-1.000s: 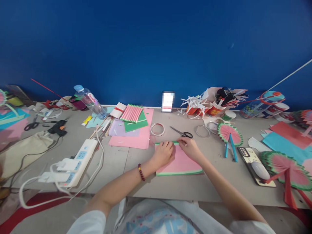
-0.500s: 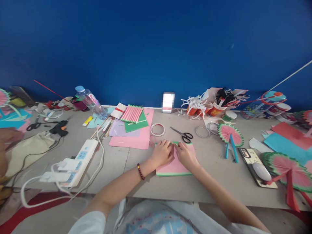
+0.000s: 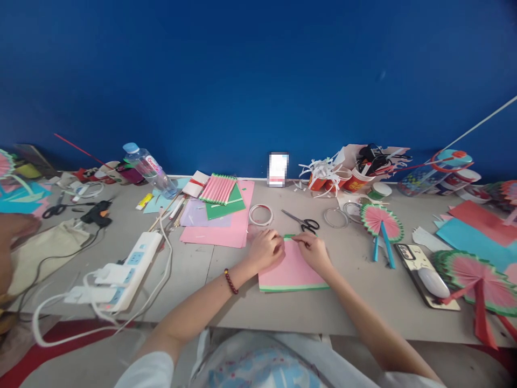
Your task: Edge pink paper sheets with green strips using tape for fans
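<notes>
Touching pink paper (image 3: 293, 272): left hand (image 3: 266, 251), right hand (image 3: 315, 254)

Left hand (image 3: 266, 251) and right hand (image 3: 313, 252) near each other, both curled.

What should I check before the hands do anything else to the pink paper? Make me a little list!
1. Pink paper resting on the table: ok.
2. Left hand on the paper: ok, at its far left corner.
3. Right hand at the paper: ok, its fingers are by the green far edge.
4. Far edge straight all along: cannot tell, the hands cover much of it.
5. Scissors well away from the hands: not ok, the handles lie right by the right hand.
6. Water bottle capped: ok, the blue cap is on.
</notes>
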Motion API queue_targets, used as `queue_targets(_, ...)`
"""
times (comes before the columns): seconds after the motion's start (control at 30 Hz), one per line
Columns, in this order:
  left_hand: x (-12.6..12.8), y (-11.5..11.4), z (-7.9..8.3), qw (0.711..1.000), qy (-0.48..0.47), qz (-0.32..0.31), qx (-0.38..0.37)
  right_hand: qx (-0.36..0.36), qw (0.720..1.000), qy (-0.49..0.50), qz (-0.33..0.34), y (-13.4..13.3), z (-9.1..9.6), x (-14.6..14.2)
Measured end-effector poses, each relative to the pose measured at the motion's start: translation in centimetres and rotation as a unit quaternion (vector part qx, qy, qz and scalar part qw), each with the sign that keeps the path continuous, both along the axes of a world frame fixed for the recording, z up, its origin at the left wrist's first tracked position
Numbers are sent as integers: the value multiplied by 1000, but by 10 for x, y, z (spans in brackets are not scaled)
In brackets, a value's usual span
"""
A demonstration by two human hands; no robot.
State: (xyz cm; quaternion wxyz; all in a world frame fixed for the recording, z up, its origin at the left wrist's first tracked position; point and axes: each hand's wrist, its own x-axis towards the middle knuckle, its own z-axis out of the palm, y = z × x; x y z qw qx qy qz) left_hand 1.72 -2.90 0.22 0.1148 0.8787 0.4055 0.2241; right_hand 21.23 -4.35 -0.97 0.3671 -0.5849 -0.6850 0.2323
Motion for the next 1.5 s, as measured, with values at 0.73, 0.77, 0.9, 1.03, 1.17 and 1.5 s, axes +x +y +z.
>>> queue_targets(0.73, -25, 36, 8, 982, -122, 145, 17, -17, 989, -107, 98, -13, 16, 3)
queue_targets(0.77, -24, 37, 12, 977, -159, 144, 12, -8, 986, -118, 114, -16, 16, 0)
queue_targets(0.9, -9, 38, 28, 949, -288, 128, -9, 12, 980, -111, 163, -26, 19, -14)
queue_targets(1.03, 20, 34, 27, 913, -383, 122, -74, 5, 972, -91, 215, -36, 24, -29)
queue_targets(1.17, 38, 32, 7, 877, -453, 111, -115, -20, 966, -29, 258, -38, 25, -34)
queue_targets(1.5, 34, 24, -7, 866, -473, 126, -97, 43, 987, -152, -18, 18, 26, 35)
